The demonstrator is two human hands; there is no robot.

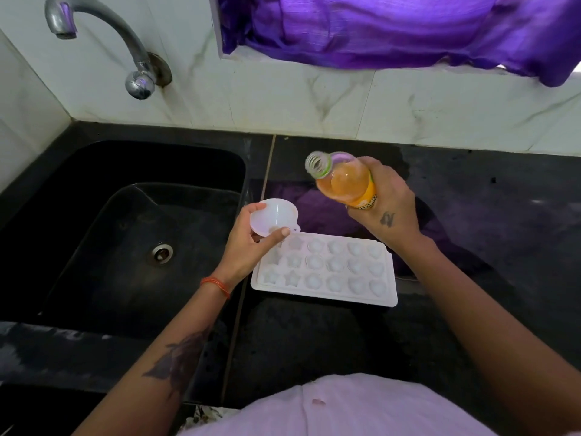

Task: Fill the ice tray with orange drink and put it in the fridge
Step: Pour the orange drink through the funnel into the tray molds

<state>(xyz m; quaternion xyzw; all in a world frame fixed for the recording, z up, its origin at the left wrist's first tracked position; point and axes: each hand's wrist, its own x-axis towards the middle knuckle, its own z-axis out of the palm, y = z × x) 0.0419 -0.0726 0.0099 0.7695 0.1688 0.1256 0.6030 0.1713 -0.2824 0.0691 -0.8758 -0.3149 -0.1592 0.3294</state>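
From the head camera we look down at a black stone counter (314,341), and we place everything else against the white ice tray (325,272) lying flat on it. The tray's shaped cups, stars toward the left and rounder ones toward the right, all look white and dry, so we judge that no pouring has begun.

Above the tray's far left corner, our left hand (251,240) holds a small white funnel (273,217), thumb and fingers pinching its bowl. The wide mouth tips toward the bottle, and the spout end is hidden behind the fingers. We read this as lining the funnel over the corner cup so the drink lands in one small well and does not splash.

Beyond the tray's far edge, toward its right, our right hand (386,196) is wrapped around an uncapped bottle of orange drink (342,180). The bottle is tilted with its open neck pointing left toward the funnel but held apart from it. Liquid sits in the body, short of the neck, so nothing is flowing.

Left of the tray is a black sink (132,221), with a metal tap (94,29) on the wall above it. Working beside the sink keeps spills easy to rinse. Far beyond the tray, a purple curtain (393,26) hangs over the sill. No fridge is in view.
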